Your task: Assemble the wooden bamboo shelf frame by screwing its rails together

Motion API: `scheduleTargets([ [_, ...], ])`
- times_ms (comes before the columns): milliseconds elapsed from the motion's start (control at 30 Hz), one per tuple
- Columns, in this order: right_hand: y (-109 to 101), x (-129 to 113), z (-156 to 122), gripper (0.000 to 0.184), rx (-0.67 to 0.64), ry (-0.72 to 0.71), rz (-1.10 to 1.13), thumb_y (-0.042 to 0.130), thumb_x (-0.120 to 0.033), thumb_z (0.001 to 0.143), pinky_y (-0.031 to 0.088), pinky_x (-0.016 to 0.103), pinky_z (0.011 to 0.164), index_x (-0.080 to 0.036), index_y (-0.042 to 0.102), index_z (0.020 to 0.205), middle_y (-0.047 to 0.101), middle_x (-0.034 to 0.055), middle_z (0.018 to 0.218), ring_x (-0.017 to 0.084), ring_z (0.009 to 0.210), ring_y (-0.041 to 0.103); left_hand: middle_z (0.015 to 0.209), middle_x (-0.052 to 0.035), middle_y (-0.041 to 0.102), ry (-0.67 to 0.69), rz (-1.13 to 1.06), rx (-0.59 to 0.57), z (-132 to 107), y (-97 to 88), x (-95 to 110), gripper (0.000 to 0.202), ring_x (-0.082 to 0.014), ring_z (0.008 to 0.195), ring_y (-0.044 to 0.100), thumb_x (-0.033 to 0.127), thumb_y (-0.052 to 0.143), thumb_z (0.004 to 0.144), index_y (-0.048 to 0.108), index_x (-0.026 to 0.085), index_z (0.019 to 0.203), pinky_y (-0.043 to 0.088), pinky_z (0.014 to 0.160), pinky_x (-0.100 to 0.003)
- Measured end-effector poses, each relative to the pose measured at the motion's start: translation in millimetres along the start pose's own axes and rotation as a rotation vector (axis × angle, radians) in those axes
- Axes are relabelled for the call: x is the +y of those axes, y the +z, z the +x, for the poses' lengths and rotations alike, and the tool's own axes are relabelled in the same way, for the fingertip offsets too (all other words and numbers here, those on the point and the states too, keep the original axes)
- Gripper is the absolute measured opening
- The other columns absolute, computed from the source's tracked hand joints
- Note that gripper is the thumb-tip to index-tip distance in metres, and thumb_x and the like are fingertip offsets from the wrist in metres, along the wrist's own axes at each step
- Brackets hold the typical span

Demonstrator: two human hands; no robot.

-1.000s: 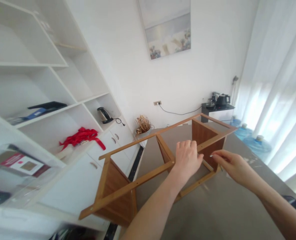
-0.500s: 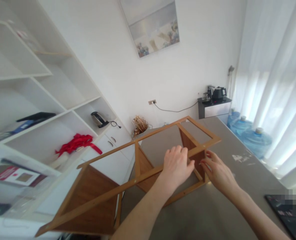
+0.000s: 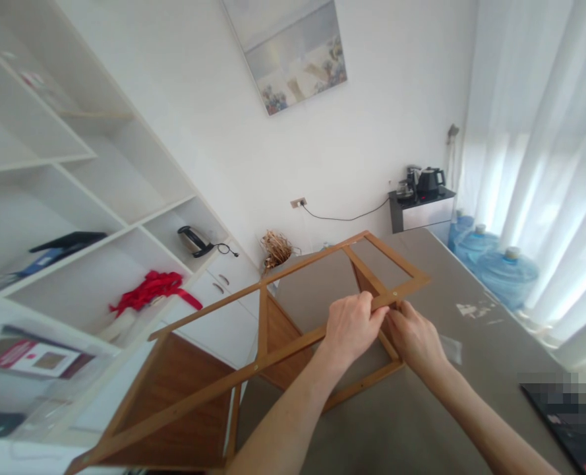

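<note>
A wooden shelf rack [image 3: 290, 342] lies on its side, partly on the grey table [image 3: 372, 422], its left end reaching past the table edge. My left hand [image 3: 349, 323] is closed around the upper near rail, with its thumb towards the right. Close beside it, my right hand [image 3: 416, 333] is at the same rail, by the end shelf board. Its fingers are bent and pressed together just under the rail. Whatever those fingertips hold is hidden behind the hand and the wood. The two hands nearly touch.
A small clear plastic bag [image 3: 451, 348] lies right of my right hand. A dark flat object [image 3: 559, 415] sits at the table's right edge. Large blue water bottles [image 3: 505, 274] stand by the curtain. White shelving [image 3: 124, 224] with a kettle [image 3: 194, 241] and red ribbon [image 3: 149, 290] is on the left.
My right hand has moved left and up to the rail, closer to my left hand. My left hand keeps its grip. The plastic bag is now more exposed, and the view has shifted slightly.
</note>
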State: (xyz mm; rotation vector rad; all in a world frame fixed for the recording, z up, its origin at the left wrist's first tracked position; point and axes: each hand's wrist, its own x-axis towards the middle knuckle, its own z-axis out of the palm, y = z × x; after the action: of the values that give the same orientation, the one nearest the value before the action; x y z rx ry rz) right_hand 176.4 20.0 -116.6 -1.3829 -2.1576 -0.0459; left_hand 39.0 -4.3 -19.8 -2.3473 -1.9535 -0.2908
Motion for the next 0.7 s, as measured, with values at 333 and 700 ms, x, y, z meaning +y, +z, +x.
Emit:
scheduleTargets([
  [333,-46.6,-2.6,-24.7,0.034,-0.076,0.044,0.165,0.037,-0.04,0.095,0.047,0.027,0.06,-0.025,0.068,0.092,0.064,0.0056,0.113,0.016,0.074,0.066,0.102,-0.0072,0.06,0.02,-0.218,0.255,-55.7,-40.1,-41.7,0.019,-0.0208,0.097,0.057,0.029,0.052,0.089,0.06,0.019,0.104,0.046,0.086,-0.036],
  [700,-79.6,-151.8,23.9,0.03,-0.34,-0.352,0.539,0.04,-0.034,0.094,0.045,0.022,0.064,-0.023,0.067,0.084,0.063,0.0014,0.081,0.012,0.069,0.06,0.105,-0.0044,0.067,-0.254,-0.327,0.147,-180.2,-59.0,-154.1,0.028,-0.0197,0.094,0.062,0.034,0.059,0.084,0.061,0.023,0.109,0.048,0.084,-0.032],
])
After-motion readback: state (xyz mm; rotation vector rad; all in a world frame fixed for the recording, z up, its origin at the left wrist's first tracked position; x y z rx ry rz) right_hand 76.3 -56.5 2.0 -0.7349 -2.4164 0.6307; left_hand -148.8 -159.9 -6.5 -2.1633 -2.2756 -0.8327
